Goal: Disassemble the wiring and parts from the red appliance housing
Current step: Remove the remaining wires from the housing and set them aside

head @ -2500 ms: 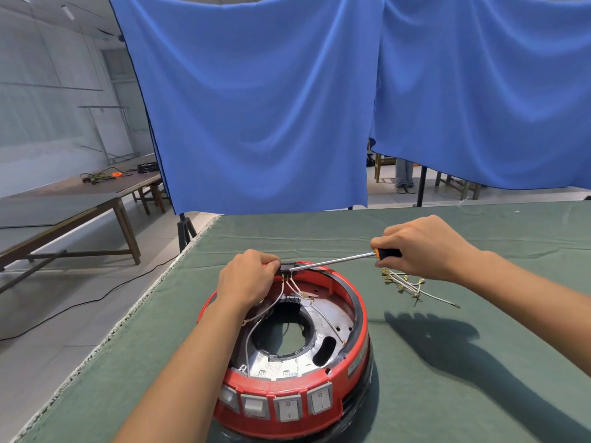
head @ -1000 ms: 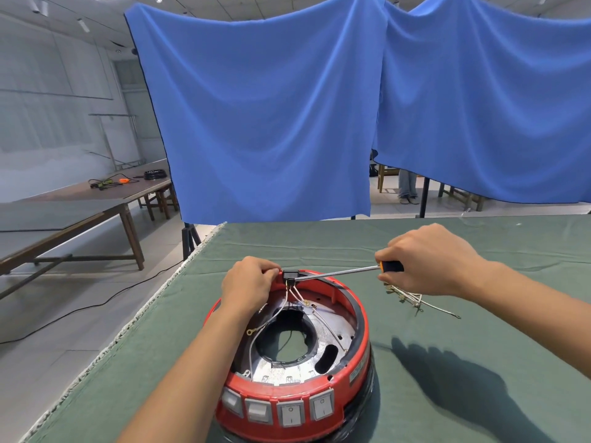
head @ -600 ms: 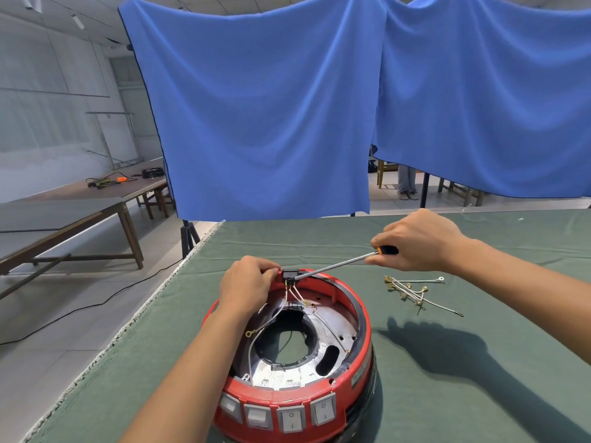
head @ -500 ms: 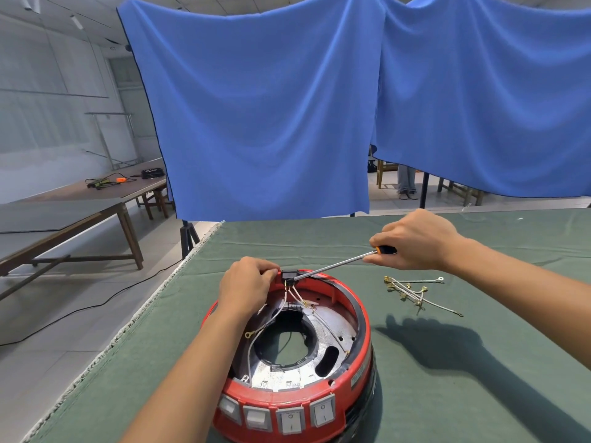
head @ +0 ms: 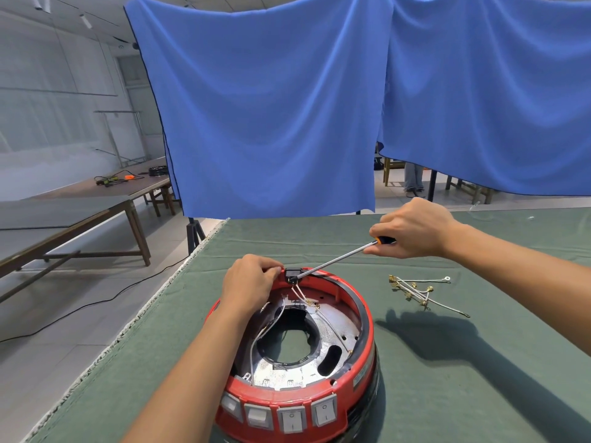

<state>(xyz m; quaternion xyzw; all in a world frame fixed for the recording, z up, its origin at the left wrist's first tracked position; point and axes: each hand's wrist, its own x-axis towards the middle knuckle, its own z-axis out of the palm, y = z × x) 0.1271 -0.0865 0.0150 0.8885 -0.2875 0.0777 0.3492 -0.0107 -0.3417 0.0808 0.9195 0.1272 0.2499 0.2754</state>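
Housing (head: 358, 318), red and round, sits open side up on the green counter (head: 479, 394), near its left edge. A row of white rocker switches (head: 291, 418) lines the near wall. Inside lies a shiny metal plate (head: 339, 334) with a large dark hole in the middle, and white wires (head: 265, 330) loop across it.

On the far rim sits a small black part (head: 292, 272), with thin wires running down from it into the housing. The left hand (head: 249, 284) rests over the far left of the rim, its fingers curled and their tips pressed against the left side of the black part; whether they pinch it I cannot tell for sure, but the grip looks closed on it. The right hand (head: 412, 230) hovers above the counter behind the housing, fingers wrapped around the orange and black handle of a screwdriver (head: 339, 260). The steel shaft slants down and to the left, and its tip meets the right side of the black part.

To the right of the housing, apart from it, a loose bundle of white wires with brass terminals (head: 419, 292) lies on the counter. Blue cloth (head: 271, 107) hangs behind the counter.
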